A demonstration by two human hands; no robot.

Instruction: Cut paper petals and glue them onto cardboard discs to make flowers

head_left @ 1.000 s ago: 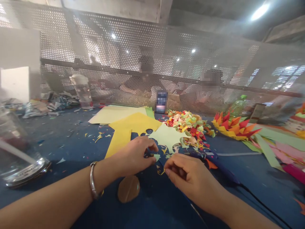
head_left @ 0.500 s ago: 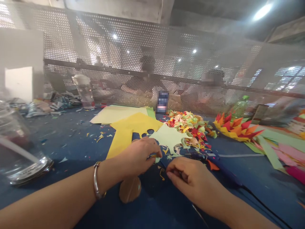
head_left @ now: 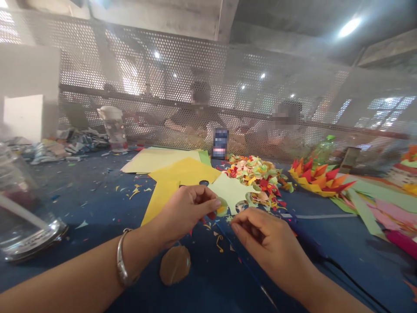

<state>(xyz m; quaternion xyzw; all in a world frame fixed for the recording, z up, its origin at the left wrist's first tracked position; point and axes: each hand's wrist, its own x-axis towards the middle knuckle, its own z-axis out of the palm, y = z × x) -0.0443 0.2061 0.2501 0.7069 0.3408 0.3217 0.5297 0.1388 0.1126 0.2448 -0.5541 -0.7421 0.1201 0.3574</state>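
My left hand (head_left: 197, 206), wearing a silver bracelet (head_left: 122, 258), pinches a small rounded pale-green and yellow paper piece (head_left: 222, 207) between thumb and fingers. To its right, my right hand (head_left: 265, 239) is closed, with thumb and forefinger pressed together near the paper piece. Whatever it may hold is hidden. Below and between the hands runs a thin blue stick (head_left: 241, 258). A brown rounded disc (head_left: 175, 265) lies below my left hand. Beyond the hands are a pale-green sheet with cut-out edges (head_left: 231, 189) and yellow paper (head_left: 185, 171).
A heap of colourful paper bits (head_left: 257, 174) and a red-orange folded paper flower (head_left: 321, 178) lie to the right. A dark corded tool (head_left: 308, 243) rests beside my right hand. At left stand a clear jar (head_left: 22, 204) and a cup (head_left: 114, 128). A mesh partition (head_left: 156, 82) spans the back.
My left hand has turned and risen slightly, bringing the small paper piece into clearer view. My right hand stays pinched close by. The whole view has shifted a little.
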